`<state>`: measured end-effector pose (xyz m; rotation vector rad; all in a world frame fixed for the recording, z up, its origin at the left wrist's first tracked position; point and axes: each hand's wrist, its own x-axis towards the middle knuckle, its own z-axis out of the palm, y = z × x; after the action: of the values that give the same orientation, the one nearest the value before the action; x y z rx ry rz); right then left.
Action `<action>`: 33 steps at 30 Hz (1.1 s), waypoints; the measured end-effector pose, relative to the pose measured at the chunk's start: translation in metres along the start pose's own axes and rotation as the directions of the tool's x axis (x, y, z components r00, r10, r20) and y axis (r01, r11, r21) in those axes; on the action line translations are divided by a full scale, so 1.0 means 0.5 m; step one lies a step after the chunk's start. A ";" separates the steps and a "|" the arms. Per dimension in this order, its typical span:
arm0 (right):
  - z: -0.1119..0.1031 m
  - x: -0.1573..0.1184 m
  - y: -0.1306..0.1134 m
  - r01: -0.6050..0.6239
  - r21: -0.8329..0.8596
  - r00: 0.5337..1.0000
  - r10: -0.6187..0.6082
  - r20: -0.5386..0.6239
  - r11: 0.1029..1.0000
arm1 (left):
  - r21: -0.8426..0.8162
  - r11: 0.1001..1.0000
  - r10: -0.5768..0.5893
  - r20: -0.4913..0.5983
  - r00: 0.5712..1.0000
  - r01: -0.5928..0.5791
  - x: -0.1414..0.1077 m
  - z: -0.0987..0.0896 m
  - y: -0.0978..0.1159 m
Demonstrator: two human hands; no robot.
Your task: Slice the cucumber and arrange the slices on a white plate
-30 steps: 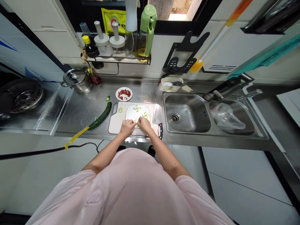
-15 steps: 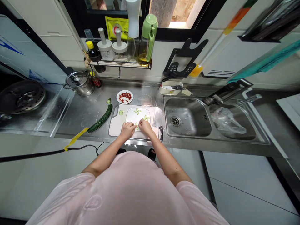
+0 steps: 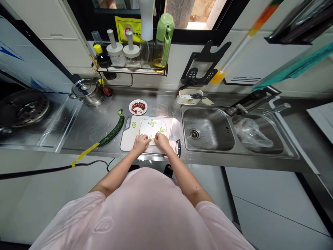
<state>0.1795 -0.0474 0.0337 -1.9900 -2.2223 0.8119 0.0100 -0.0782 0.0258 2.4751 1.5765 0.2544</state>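
Observation:
A white square plate [image 3: 145,127] lies on a pale cutting board [image 3: 126,140]. Cucumber pieces form pinwheel shapes on it, one at the top [image 3: 152,123] and one at the right [image 3: 161,130]. Over the plate's near edge, my left hand [image 3: 141,142] touches a third group of pieces [image 3: 151,140] with an extended finger. My right hand [image 3: 161,141] is on the other side of that group, fingers pressed together; anything between them is too small to make out. More cucumber slices [image 3: 133,124] sit on the board's left part. A knife handle [image 3: 178,148] shows at its right edge.
Left of the board lie a cucumber [image 3: 112,132] and a cut end [image 3: 120,112]. Behind it stands a plate of red pieces [image 3: 132,102]. A double sink [image 3: 208,130] is at the right, a steel pot [image 3: 90,93] at the back left, bottles on a rack [image 3: 135,70].
My left hand has shifted very slightly left. My right hand has moved a touch to the right, its fingers a little farther from the near cucumber pieces.

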 end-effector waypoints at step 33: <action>0.003 0.015 0.000 -0.012 0.008 1.000 0.012 -0.014 1.000 | -0.024 0.999 0.037 0.010 0.999 -0.037 0.002 0.001 -0.010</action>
<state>0.1776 -0.0410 0.0300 -2.0007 -2.1984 0.8047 0.0060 -0.0754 0.0239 2.4852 1.5162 0.2641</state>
